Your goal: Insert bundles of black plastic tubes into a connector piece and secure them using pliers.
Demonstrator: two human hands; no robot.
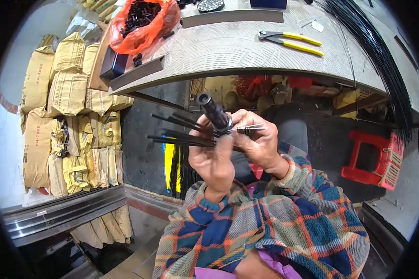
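Both hands are raised in front of my plaid sleeves, close together. My left hand point(209, 165) is closed around several thin black rods point(177, 140), like umbrella ribs, that stick out to the left. A black stepped tube point(214, 113) with a round hole in its top, like an umbrella runner, stands tilted between the hands. The left thumb presses at its lower end. My right hand point(261, 146) is closed too, its fingertips pinching thin metal wires point(252, 127) at the tube's base. Where the rods meet the tube is partly hidden by the fingers.
A worktable point(219, 51) crosses the far side, with yellow-handled cutting pliers point(291, 42) and an orange bag point(142, 23) of small black parts. A bundle of long black rods point(377, 51) hangs off its right end. Wrapped packages point(67, 93) are stacked left; a red stool point(370, 158) stands right.
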